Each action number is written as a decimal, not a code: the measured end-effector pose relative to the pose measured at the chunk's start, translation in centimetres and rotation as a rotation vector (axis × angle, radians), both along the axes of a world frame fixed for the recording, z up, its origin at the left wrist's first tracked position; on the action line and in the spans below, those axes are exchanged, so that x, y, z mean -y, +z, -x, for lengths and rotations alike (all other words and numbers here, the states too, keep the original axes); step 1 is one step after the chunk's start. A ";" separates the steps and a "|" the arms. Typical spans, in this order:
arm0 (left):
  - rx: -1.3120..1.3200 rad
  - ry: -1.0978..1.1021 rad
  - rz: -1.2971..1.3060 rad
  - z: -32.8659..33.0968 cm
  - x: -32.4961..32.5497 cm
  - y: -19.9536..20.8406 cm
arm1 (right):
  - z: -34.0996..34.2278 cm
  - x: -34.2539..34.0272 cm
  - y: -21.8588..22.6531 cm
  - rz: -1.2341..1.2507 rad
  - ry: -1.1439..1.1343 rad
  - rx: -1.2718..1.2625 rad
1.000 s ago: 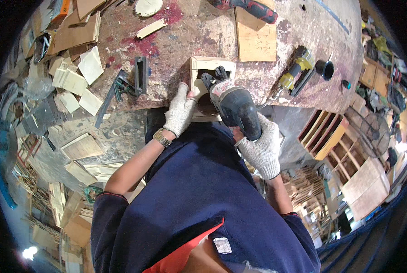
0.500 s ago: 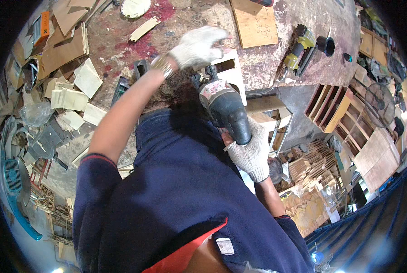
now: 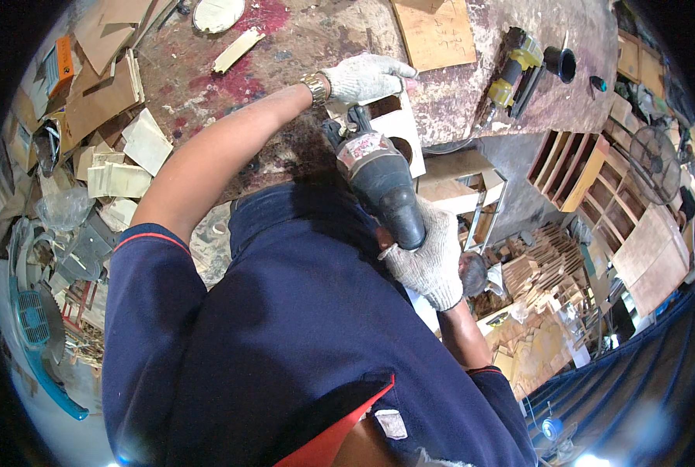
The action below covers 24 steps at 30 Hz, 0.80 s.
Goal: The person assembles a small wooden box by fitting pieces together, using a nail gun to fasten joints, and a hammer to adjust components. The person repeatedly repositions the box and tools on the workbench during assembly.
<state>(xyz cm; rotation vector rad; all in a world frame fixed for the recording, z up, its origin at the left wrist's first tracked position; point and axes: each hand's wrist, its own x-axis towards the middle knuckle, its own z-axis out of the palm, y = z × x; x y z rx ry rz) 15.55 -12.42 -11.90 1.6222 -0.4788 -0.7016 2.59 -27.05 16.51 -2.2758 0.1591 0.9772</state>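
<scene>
We note the left hand [image 3: 367, 77] has moved from the near side to the far end of the pale wooden piece [image 3: 395, 124], at the bench [image 3: 450, 103] edge; whether it grips, we cannot tell. The right hand [image 3: 429, 261] clasps one black power tool [image 3: 382, 183]. Bare bench lies rightward. We count one yellow tool [image 3: 509, 75], one board [image 3: 434, 33] beyond

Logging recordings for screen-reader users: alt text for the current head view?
The gloved right hand holds a black power tool beside a pale wooden piece; the gloved left hand is at the piece's far end.
</scene>
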 end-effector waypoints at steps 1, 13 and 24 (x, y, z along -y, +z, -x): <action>0.009 -0.004 -0.020 0.0 -0.1 0.1 | -0.1 0.0 0.1 0.015 0.004 -0.008; -0.085 0.023 -0.100 0.0 0.1 1.6 | -1.1 -0.3 0.2 0.047 0.061 -0.037; -0.076 0.023 -0.162 -0.3 0.1 2.3 | -1.6 -0.7 0.4 0.065 0.098 -0.045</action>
